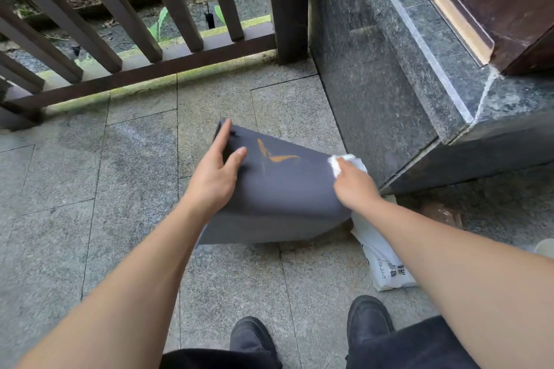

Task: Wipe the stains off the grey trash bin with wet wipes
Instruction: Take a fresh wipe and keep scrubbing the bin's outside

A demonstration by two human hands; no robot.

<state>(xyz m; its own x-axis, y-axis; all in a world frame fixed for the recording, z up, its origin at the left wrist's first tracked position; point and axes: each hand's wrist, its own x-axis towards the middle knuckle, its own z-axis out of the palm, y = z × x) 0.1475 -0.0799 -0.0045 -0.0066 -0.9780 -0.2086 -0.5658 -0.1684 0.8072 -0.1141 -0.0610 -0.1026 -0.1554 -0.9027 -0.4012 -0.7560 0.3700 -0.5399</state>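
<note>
The grey trash bin [281, 198] lies tipped on its side on the stone floor, one broad face turned up. Orange-brown stains [274, 154] streak that face near its far end. My left hand [217, 172] rests on the bin's left edge, fingers spread over the far corner. My right hand [353, 186] sits at the bin's right edge, pinching a crumpled white wet wipe [340, 163]. The wipe is to the right of the stains and apart from them.
A white wet wipe packet [386, 260] lies on the floor under my right forearm. A dark granite ledge [389, 84] rises at the right, a brown railing [144, 69] runs along the back. My two black shoes [368, 320] stand near the bottom.
</note>
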